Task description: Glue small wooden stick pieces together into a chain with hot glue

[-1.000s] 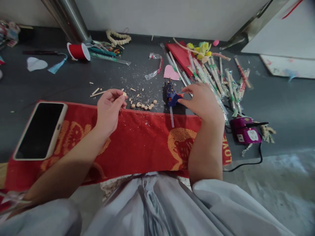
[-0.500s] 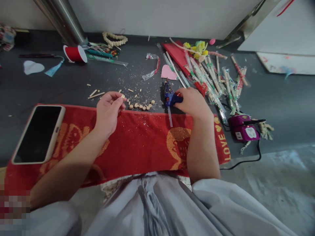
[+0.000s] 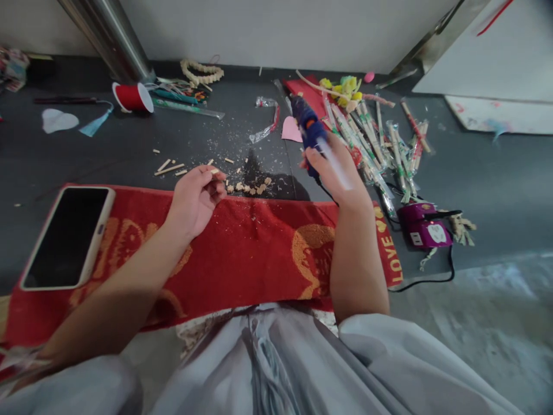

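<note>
Wrapped round the handle of a blue glue gun [image 3: 311,129], my right hand [image 3: 334,164] holds it above the table with its nozzle pointing away from me. A clear glue stick [image 3: 337,164] juts from its rear, blurred by motion. My left hand [image 3: 196,193] pinches a small pale wooden piece [image 3: 215,171] between thumb and fingertip, palm turned up. Just right of that hand, a curved row of small wooden bits [image 3: 248,188] lies along the towel's far edge. Short wooden sticks [image 3: 168,169] and crumbs are scattered beyond my left hand.
A red towel [image 3: 250,253] covers the near edge, with a phone [image 3: 64,236] on its left. Wrapped sticks [image 3: 367,138] lie at right near a purple power block [image 3: 425,225] with a black cord. A red thread spool [image 3: 133,97] and pink paper heart [image 3: 291,129] lie farther back.
My right hand has lifted the glue gun off the table and tilted it. My left hand has turned its palm upward, still pinching the small wooden piece.
</note>
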{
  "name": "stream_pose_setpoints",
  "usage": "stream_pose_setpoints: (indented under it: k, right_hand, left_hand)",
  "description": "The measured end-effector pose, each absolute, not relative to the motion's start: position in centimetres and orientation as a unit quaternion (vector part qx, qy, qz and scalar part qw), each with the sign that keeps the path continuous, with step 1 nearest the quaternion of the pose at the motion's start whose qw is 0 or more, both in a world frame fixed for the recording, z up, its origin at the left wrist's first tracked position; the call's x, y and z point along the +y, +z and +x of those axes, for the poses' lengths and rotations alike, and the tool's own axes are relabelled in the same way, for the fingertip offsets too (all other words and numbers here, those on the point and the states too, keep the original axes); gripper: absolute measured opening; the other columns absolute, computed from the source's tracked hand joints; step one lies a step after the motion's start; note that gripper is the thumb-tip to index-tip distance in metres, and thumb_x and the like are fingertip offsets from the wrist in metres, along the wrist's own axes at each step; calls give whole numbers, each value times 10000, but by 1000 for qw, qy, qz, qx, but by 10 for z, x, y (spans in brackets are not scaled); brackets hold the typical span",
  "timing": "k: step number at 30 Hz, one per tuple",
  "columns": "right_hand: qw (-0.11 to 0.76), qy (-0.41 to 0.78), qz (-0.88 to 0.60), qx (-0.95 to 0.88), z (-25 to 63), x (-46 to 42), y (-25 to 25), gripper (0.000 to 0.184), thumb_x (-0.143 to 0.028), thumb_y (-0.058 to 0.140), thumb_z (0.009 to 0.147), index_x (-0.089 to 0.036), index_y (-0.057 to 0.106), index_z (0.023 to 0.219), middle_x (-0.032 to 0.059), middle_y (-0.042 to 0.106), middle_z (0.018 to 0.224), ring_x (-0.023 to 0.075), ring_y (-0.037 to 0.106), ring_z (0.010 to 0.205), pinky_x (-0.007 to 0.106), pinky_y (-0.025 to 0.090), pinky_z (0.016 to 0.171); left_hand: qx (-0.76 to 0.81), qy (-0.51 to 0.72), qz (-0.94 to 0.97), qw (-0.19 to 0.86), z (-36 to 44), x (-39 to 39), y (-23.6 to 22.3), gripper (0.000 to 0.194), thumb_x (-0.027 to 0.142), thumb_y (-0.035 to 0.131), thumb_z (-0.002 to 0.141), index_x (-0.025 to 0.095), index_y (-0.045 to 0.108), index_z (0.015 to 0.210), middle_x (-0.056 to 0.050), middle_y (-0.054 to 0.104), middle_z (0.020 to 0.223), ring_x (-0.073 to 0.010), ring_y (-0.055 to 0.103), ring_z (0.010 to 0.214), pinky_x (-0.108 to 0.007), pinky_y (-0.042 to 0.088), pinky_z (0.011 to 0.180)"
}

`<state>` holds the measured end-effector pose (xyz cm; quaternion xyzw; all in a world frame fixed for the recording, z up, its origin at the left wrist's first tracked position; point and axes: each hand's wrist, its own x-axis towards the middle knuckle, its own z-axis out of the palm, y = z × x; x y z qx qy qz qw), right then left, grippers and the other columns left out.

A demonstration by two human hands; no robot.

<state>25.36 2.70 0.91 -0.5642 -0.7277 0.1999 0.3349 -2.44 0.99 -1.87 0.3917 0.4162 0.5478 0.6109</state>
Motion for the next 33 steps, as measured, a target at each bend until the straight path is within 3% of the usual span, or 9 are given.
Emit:
stream_pose_setpoints:
  k: [3, 7, 16, 23, 33]
  right_hand:
    - [424, 340, -502, -673, 245, 28, 7, 505, -671, 322, 948, -269, 576, 1118, 49, 657, 954, 175, 664, 822, 340, 574, 749]
    - [459, 401, -462, -644, 232, 21, 14, 558, -730, 418, 891, -246, 617, 1086, 38, 641, 844, 154, 620, 701, 320, 565, 662]
    - [410, 580, -368, -600, 223, 9, 26, 440, -608, 564, 886, -186, 653, 801, -25, 575, 607, 77, 537, 485, 224, 472, 479]
    - [353, 601, -372, -613, 221, 7, 32, 480, -683, 624, 795, -208, 634, 725, -17, 592, 571, 102, 572, 453, 243, 475, 445]
    - [319, 629, -366, -606, 219, 5, 37, 450, -578, 602, 859, -163, 593, 686, -14, 592, 588, 73, 571, 467, 201, 472, 483]
  left_hand:
    - [426, 538, 437, 581, -26, 10, -20, 270, 404, 735, 711, 229, 533, 746, -10, 632, 760, -91, 538, 576, -240, 475, 535]
    - [437, 558, 490, 508, -24, 7, -22, 267, 435, 747, 739, 239, 569, 777, -6, 634, 771, -95, 545, 585, -249, 466, 539]
    - [413, 619, 556, 371, -24, 7, -33, 225, 448, 771, 758, 279, 670, 868, -2, 642, 825, -115, 581, 667, -256, 488, 603]
    - [402, 629, 578, 329, -24, 5, -32, 158, 399, 726, 831, 279, 667, 916, -8, 640, 854, -115, 578, 667, -269, 477, 616]
    - [381, 638, 587, 321, -22, 4, -28, 153, 385, 740, 825, 260, 711, 908, -7, 652, 815, -91, 560, 630, -227, 453, 570]
